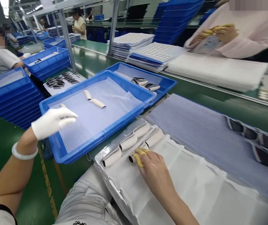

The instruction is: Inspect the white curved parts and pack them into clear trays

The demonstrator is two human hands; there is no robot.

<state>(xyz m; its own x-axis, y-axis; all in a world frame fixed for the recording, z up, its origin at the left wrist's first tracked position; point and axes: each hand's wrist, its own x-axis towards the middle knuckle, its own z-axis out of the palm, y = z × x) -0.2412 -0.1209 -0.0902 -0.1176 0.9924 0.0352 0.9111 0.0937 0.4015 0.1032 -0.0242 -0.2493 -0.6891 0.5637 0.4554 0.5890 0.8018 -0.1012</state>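
My left hand, in a white glove, hovers over the near left part of a blue tray, fingers stretched out and nothing visible in them. Partly behind it lies a small white curved piece. Two more curved white pieces with dark undersides rest on the tray's pale liner. My right hand, wearing yellow finger cots, grips a curved white piece on a tray lined with white cloth. Beside it, several similar pieces stand in rows along that tray's far left edge.
A second blue tray holds dark-and-white pieces. Dark curved pieces lie on a ribbed sheet at right. Stacked blue trays stand left. Across the bench, a person in pink sleeves works near stacked white sheets.
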